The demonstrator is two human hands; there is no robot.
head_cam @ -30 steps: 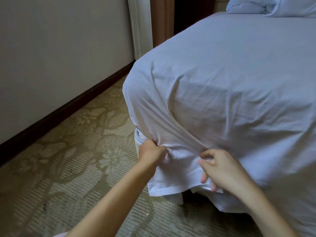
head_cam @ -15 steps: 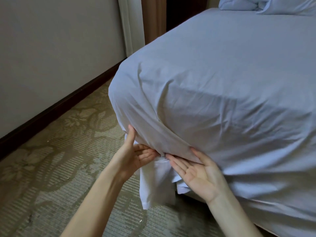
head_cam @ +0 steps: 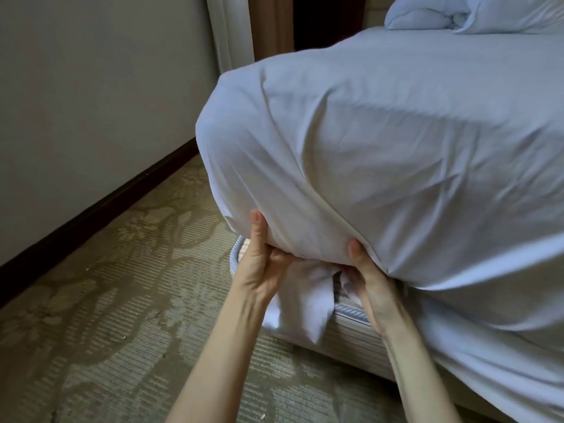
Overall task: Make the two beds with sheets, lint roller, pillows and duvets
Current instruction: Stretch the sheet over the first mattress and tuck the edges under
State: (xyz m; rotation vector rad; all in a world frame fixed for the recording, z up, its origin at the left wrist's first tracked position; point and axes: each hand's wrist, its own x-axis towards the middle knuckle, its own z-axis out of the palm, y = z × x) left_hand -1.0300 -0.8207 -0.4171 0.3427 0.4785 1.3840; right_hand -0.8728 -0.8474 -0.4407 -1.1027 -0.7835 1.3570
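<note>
Holding up one corner of the bed, two bare hands show in the head view. The left hand (head_cam: 259, 264) grips the white sheet (head_cam: 381, 141) where it wraps the corner. Its thumb lies straight up the outside of the cloth and its fingers curl under. The right hand (head_cam: 372, 285), near it, holds the same corner, with its thumb pressed on the outside and its fingers tucked beneath, hidden. One loose tail (head_cam: 305, 309) of the cloth hangs down between the two hands. Below the hands sits one bed base (head_cam: 354, 331) with a rope-like edge, and the wrapped corner is up off it. The one sheet runs away from the hands over the top of the bed. Far past the hands lies one heap of white bedding (head_cam: 473, 10); how many pillows are in it cannot be told. Left of the left hand are patterned carpet (head_cam: 122, 300) and one plain wall (head_cam: 91, 102).
</note>
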